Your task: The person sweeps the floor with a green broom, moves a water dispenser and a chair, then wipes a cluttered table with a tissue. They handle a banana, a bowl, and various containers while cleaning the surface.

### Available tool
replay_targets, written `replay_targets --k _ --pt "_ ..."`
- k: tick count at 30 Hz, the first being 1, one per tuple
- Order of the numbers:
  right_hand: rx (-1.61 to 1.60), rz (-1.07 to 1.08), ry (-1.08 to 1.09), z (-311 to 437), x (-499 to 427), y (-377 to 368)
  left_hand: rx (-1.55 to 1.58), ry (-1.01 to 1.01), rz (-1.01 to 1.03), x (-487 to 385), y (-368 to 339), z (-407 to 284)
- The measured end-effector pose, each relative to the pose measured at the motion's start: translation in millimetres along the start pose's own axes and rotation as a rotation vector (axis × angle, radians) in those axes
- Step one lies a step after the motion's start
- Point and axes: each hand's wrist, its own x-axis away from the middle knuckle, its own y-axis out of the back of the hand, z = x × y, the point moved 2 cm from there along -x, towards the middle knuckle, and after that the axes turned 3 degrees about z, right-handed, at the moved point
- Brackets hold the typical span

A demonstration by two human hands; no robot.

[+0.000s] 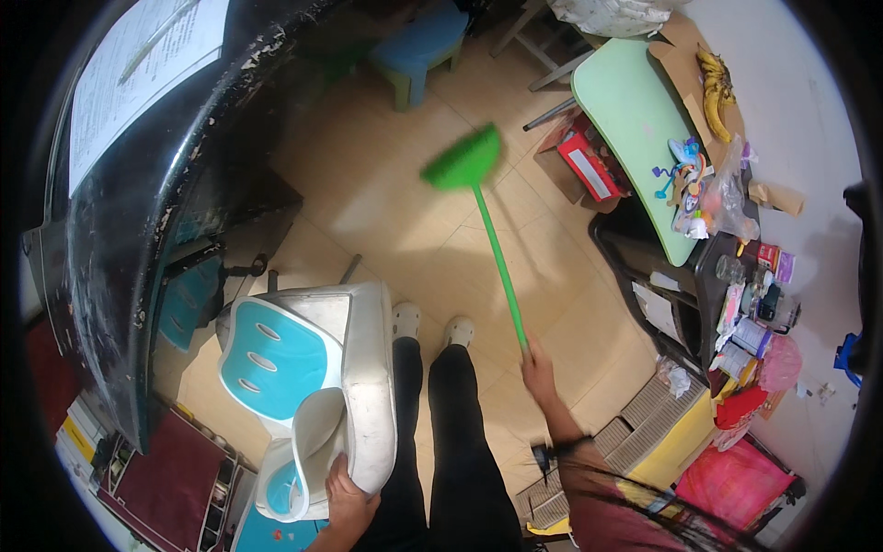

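Observation:
My right hand is closed around the green handle of a broom. The broom's green head, slightly blurred, is over the tiled floor ahead of my feet. At the lower left, my left hand rests against the edge of a pale padded chair, its fingers on the rim near a white-and-turquoise plastic seat lying on that chair. Whether the fingers grip the chair or the plastic seat is hard to tell. Pale clogs are on my feet, just right of the chair.
A dark, worn table with papers curves along the left. On the right stand a pale green table with bananas and toys, a red box beneath it, and a cluttered dark cabinet. A blue stool stands at the top.

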Motion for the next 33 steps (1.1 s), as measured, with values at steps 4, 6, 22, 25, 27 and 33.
replay_targets --k 4,6,22,25,27,33 --pt "-0.146 -0.035 0.151 71 -227 -31 -0.001 -0.009 0.005 0 -2 3" --pt "-0.035 0.061 -0.111 78 -278 -30 0.000 -0.014 0.004 -1 -2 5" --pt "-0.518 0.234 -0.693 54 75 60 0.068 0.014 0.003 -3 7 0" --pt "-0.475 0.142 -0.365 71 -7 58 0.069 0.014 0.038 -2 8 0" --pt "-0.371 0.055 -0.202 79 -110 46 0.069 0.009 0.042 -2 8 2" --pt "-0.313 0.008 -0.234 116 -339 20 0.147 0.084 0.093 -7 -1 13"
